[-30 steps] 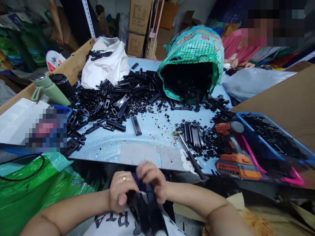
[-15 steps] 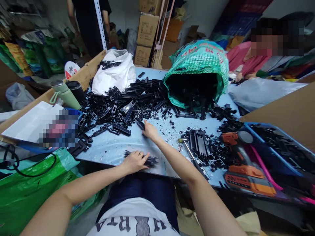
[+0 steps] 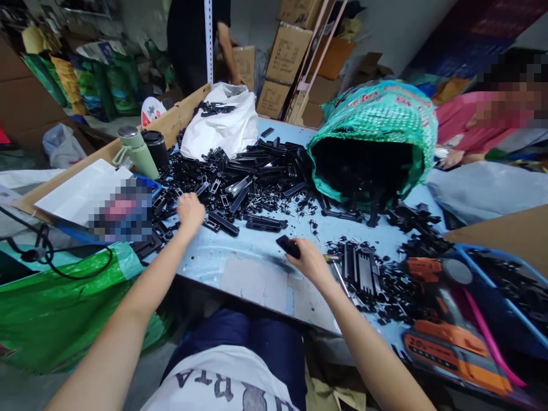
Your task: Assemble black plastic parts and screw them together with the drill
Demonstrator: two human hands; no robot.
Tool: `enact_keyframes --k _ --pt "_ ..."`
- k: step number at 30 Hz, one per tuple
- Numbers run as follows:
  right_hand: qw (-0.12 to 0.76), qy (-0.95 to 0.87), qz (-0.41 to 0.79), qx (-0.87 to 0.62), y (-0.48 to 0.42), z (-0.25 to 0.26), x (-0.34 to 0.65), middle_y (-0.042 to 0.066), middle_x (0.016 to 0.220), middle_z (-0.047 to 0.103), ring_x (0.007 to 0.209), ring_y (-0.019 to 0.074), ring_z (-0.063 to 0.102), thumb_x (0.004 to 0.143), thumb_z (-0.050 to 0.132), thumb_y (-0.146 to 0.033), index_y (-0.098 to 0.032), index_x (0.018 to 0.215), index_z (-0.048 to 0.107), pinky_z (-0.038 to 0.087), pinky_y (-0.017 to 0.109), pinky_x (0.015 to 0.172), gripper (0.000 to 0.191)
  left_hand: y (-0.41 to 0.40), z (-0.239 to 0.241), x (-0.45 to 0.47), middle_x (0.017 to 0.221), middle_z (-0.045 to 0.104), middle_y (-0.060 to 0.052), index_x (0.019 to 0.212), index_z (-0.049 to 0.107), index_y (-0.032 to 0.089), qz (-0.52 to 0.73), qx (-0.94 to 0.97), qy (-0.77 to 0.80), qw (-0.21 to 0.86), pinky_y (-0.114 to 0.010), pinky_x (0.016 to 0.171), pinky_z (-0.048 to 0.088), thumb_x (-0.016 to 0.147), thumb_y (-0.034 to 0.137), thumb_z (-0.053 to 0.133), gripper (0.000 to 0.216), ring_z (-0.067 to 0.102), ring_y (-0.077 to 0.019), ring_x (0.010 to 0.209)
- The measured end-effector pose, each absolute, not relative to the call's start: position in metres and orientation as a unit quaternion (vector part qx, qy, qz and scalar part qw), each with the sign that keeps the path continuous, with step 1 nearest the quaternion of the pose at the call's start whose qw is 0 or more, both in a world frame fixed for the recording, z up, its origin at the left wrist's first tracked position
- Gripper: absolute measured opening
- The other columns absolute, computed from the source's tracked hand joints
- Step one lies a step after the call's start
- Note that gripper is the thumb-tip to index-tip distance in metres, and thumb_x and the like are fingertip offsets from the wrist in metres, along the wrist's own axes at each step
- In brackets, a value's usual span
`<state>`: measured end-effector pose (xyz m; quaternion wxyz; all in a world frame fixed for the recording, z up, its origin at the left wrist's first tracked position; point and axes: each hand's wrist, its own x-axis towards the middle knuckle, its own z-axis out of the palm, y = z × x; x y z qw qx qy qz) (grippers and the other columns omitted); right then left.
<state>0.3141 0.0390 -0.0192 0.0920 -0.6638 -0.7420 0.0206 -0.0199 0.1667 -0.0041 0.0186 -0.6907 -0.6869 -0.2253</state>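
Observation:
My right hand (image 3: 310, 260) grips a flat black plastic piece (image 3: 288, 246) above the front of the blue table (image 3: 205, 257). To the left, my left hand (image 3: 190, 210) is at the edge of a heap of black plastic parts (image 3: 222, 177), its fingers curled down; what they hold, if anything, is hidden. A small bundle of long black pieces (image 3: 266, 222) lies between the two hands, beside the heap. Just beyond my right hand are a screwdriver (image 3: 340, 277) and a set of black slotted bars (image 3: 359, 268) among small black fittings.
A green woven sack (image 3: 372, 125) lies with its mouth towards me. At right are an orange cordless drill (image 3: 449, 342) and a blue bin (image 3: 505, 285). A green flask (image 3: 137, 151) and a white bag (image 3: 222, 123) stand at left. Two other people are beyond the table.
My left hand has left the front edge for the heap at left. My right hand has drawn back from the heap with the black piece. The bundle now lies beside the heap.

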Motion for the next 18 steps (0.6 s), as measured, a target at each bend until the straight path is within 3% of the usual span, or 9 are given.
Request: enact_keyframes --k 3,6,9,12,16,18 --pt "0.093 -0.778 -0.017 -0.621 0.002 -0.048 0.296 0.013 0.094 0.056 0.088 0.0246 0.053 0.082 0.054 -0.029 -0.013 0.097 0.058 0.046 0.034 0.073 0.022 0.185 -0.020 -0.068 0.108 0.048 -0.025 0.103 0.053 -0.001 -0.144 -0.622 -0.769 -0.019 -0.045 0.084 0.039 0.079 0.030 0.052 0.039 0.042 -0.0349 0.107" --pt "0.130 -0.795 -0.018 -0.593 -0.020 -0.065 0.281 0.014 0.114 0.053 0.101 0.0247 0.051 0.087 0.050 -0.037 -0.014 0.112 0.056 0.046 0.037 0.084 0.034 0.189 -0.032 -0.079 0.109 0.051 -0.019 0.100 0.055 0.006 -0.142 -0.649 -0.747 -0.042 -0.043 0.089 0.038 0.080 0.030 0.052 0.032 0.041 -0.0320 0.110" --pt "0.130 -0.789 -0.004 -0.601 -0.025 -0.068 0.276 0.014 0.121 0.050 0.108 0.0260 0.049 0.089 0.047 -0.039 -0.017 0.122 0.052 0.043 0.041 0.090 0.041 0.177 -0.028 -0.069 0.111 0.051 -0.019 0.103 0.051 0.003 -0.276 -0.638 -0.716 -0.064 -0.045 0.098 0.032 0.081 0.021 0.050 0.028 0.037 -0.0305 0.117" --pt "0.134 -0.779 0.052 -0.610 -0.021 -0.065 0.278 0.013 0.108 0.057 0.103 0.0259 0.051 0.090 0.044 -0.036 -0.017 0.125 0.051 0.043 0.044 0.088 0.040 0.150 -0.018 -0.048 0.119 0.048 -0.017 0.112 0.045 0.003 -0.422 -0.663 -0.610 -0.103 -0.041 0.104 0.027 0.087 0.029 0.046 0.036 0.036 -0.0251 0.123" --pt "0.286 -0.697 0.219 -0.619 -0.013 -0.058 0.269 0.012 0.112 0.054 0.098 0.0214 0.055 0.091 0.039 -0.042 -0.019 0.130 0.045 0.044 0.042 0.088 0.046 0.098 -0.018 0.003 0.097 0.059 -0.005 0.109 0.047 0.013 -0.413 -0.726 -0.518 -0.187 -0.024 0.079 0.046 0.084 0.043 0.052 0.040 0.058 -0.0121 0.084" --pt "0.370 -0.600 0.363 -0.609 -0.009 -0.054 0.258 0.011 0.107 0.055 0.079 0.0165 0.059 0.089 0.038 -0.049 -0.019 0.132 0.041 0.050 0.037 0.075 0.052 0.072 -0.020 0.033 0.090 0.061 -0.004 0.106 0.049 0.014 -0.382 -0.745 -0.487 -0.246 -0.025 0.072 0.047 0.084 0.041 0.052 0.035 0.059 -0.0123 0.077"
